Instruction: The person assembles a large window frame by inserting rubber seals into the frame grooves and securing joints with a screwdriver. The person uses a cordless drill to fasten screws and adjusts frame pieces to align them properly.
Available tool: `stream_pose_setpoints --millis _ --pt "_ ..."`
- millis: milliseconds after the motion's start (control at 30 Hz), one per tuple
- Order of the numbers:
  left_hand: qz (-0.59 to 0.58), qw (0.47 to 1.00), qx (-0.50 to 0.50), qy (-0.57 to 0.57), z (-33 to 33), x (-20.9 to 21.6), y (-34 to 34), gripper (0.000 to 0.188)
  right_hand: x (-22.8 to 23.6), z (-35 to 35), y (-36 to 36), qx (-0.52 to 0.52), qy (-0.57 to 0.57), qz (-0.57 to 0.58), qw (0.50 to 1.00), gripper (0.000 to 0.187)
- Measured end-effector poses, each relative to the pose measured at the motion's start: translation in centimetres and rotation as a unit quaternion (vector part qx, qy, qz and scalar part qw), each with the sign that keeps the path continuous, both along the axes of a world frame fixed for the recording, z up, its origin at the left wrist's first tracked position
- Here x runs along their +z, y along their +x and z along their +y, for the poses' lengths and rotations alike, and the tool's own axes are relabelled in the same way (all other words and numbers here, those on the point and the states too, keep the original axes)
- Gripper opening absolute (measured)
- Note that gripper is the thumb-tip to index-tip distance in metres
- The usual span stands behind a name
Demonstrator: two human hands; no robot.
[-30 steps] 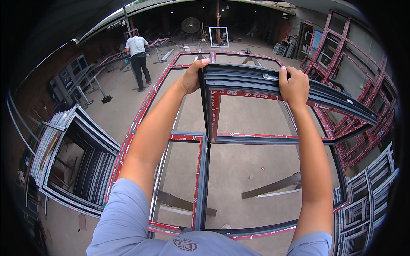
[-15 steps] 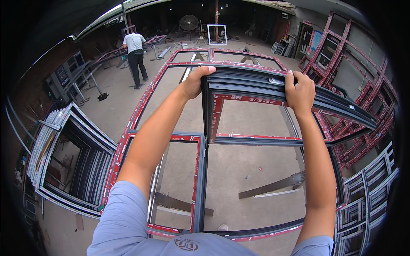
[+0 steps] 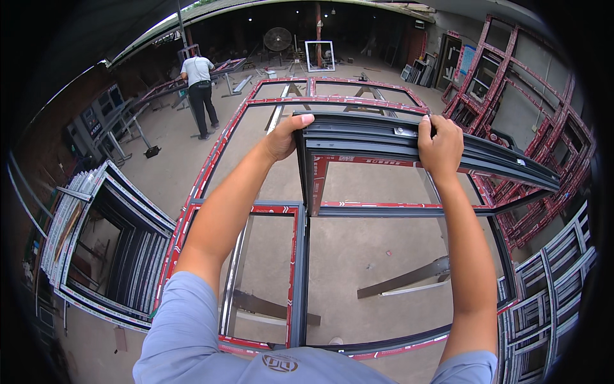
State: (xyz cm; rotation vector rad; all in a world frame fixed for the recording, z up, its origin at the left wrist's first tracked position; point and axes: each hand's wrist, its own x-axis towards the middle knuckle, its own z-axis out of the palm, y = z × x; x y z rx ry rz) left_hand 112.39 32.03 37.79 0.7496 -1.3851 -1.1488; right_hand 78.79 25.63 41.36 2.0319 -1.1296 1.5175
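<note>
A dark grey window sash (image 3: 364,130) with red protective film stands tilted up from a large window frame (image 3: 217,150) lying flat before me. My left hand (image 3: 286,136) grips the sash at its upper left corner, thumb on top. On the top rail, right of the middle, my right hand (image 3: 440,142) is closed over the edge, fingers wrapped round it. The sash's lower rail (image 3: 384,210) meets the crossbar area of the big frame. A small metal fitting (image 3: 404,132) sits in the groove beside my right hand.
Stacked white-and-dark frames (image 3: 96,249) lean at left. Red-filmed frames (image 3: 511,83) stand against the right wall, grey frames (image 3: 550,288) below them. Trestle beams (image 3: 409,276) show under the big frame. Another person (image 3: 199,89) bends over a bench at far left.
The sash's top rail has come down a little, with both hands still on it. The view has shifted slightly.
</note>
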Motion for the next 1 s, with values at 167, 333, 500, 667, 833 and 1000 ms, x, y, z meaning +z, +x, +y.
stream_pose_setpoints --millis 167,333,500,667,833,1000 --pt "-0.098 0.99 -0.044 0.086 0.1 1.3 1.2 0.069 0.5 0.6 -0.4 0.033 -0.035 0.019 0.999 0.024" --pt "-0.1 0.991 -0.065 0.06 1.4 1.6 0.4 0.059 0.2 1.2 -0.9 0.038 -0.041 0.029 0.998 0.021" --pt "-0.133 0.987 -0.09 0.018 2.6 2.5 -0.9 0.066 0.0 2.1 -1.2 0.038 -0.049 0.033 0.998 0.018" --pt "-0.156 0.981 -0.114 -0.012 4.6 3.0 -1.7 0.075 -0.4 3.5 -1.5 0.044 -0.05 0.033 0.997 0.017" --pt "-0.193 0.973 -0.126 0.019 5.7 1.7 -2.7 0.112 -2.0 5.5 -3.3 0.047 -0.065 0.017 0.997 0.017" --pt "-0.309 0.933 -0.153 0.106 8.2 0.9 -4.3 0.175 -5.2 10.1 -5.6 0.05 -0.056 -0.001 0.997 0.015"
